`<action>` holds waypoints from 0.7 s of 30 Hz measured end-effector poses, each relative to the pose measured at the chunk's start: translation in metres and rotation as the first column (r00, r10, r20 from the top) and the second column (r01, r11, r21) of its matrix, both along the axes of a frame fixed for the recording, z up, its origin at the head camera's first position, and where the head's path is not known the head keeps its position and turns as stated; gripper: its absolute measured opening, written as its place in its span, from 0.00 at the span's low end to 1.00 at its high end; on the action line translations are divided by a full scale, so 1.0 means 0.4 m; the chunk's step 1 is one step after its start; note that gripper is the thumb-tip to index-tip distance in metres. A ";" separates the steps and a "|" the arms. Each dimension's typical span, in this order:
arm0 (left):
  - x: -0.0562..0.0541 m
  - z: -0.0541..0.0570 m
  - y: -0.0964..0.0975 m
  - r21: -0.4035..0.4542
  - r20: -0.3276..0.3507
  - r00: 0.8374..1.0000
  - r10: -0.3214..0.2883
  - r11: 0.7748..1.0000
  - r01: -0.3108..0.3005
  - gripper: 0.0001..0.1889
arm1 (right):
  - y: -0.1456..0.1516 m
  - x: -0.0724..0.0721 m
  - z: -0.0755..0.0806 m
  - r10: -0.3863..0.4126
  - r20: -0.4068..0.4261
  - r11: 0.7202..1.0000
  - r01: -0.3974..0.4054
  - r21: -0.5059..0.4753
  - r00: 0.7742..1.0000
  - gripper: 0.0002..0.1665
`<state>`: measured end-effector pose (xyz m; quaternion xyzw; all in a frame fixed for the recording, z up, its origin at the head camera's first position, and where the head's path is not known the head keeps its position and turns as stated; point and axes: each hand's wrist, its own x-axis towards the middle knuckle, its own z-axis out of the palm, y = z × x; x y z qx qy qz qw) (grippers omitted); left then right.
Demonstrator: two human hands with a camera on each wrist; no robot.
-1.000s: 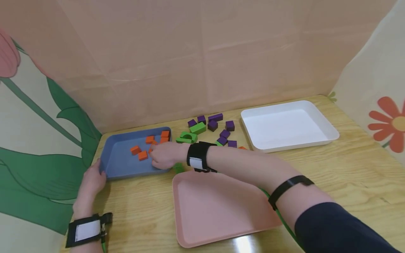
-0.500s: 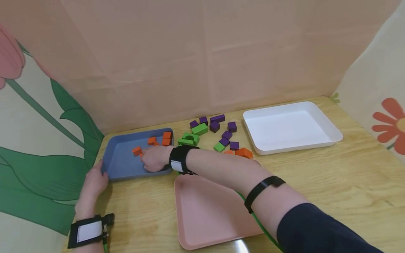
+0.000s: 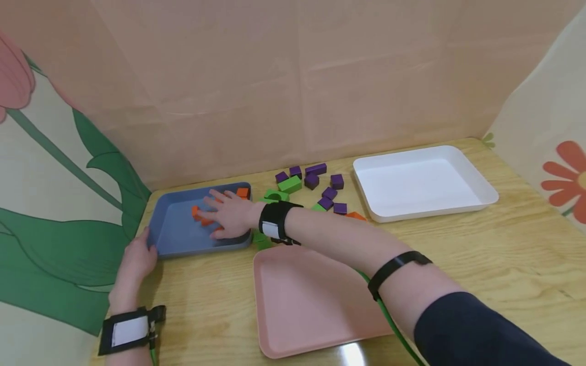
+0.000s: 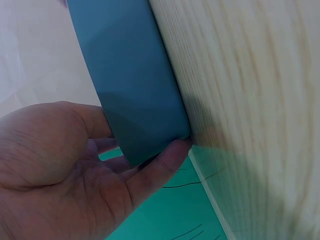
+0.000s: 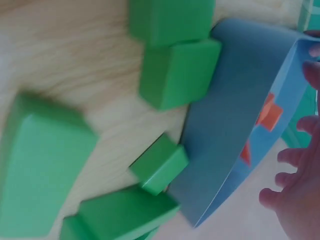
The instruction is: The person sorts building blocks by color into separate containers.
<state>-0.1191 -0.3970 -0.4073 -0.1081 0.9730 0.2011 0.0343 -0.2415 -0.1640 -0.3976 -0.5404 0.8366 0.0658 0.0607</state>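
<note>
My left hand (image 3: 141,255) grips the near left corner of the blue tray (image 3: 171,223). The left wrist view shows the thumb and fingers on either side of that tray corner. Over the tray's right part is my right hand (image 3: 231,214), fingers spread and nearly straight, palm down. Several orange blocks (image 3: 242,193) lie in the tray, some partly hidden under that hand. Whether the fingers touch them I cannot tell. In the right wrist view the fingers (image 5: 295,156) are above the tray's rim, with orange blocks (image 5: 270,114) inside.
Green blocks (image 3: 290,184) and purple blocks (image 3: 312,181) lie right of the blue tray, with an orange block (image 3: 355,216) partly behind the forearm. A pink tray (image 3: 293,305) is in front, a white tray (image 3: 426,180) at the back right. A wall covering rises behind.
The right hand dipped leftward into the blue tray with its fingers bent, then drew back slightly right and spread its fingers. My left hand has stayed at the tray's corner.
</note>
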 end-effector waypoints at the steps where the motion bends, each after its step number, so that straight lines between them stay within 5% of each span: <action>1: 0.000 0.001 -0.001 0.000 0.000 1.000 -0.001 1.000 0.001 0.28 | 0.009 -0.005 0.001 -0.011 0.001 1.000 0.011 0.004 1.000 0.43; 21: 0.002 0.003 0.001 0.004 0.001 1.000 -0.002 1.000 0.002 0.29 | 0.212 -0.052 0.036 -0.011 -0.019 1.000 0.011 -0.019 1.000 0.47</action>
